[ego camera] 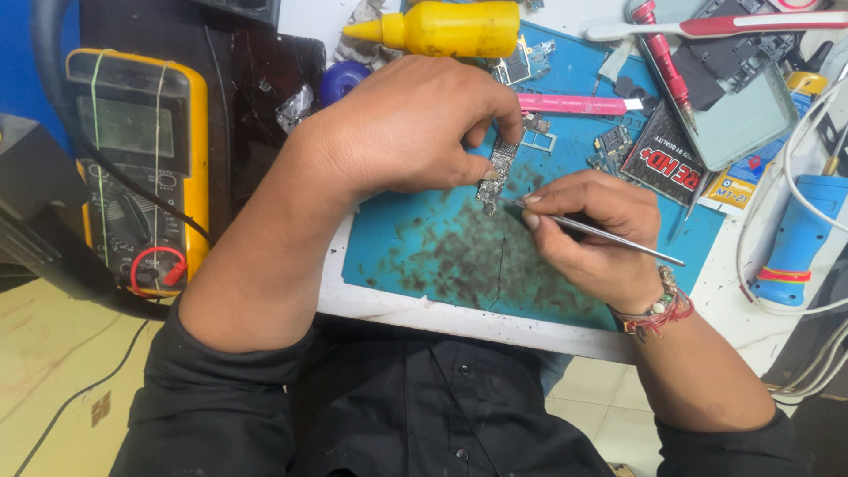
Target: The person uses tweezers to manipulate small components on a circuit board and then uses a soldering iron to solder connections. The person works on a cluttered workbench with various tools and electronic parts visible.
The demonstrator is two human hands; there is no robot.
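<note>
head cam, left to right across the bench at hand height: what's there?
Yellow multimeter → left hand → small circuit board held in its fingers → right hand holding metal tweezers with the tip at the board → blue-handled tool. The hands work over a stained blue mat.

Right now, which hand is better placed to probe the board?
Right hand. It grips the tweezers, tip at the board's lower end. The left hand is pinching the board over the mat.
</note>
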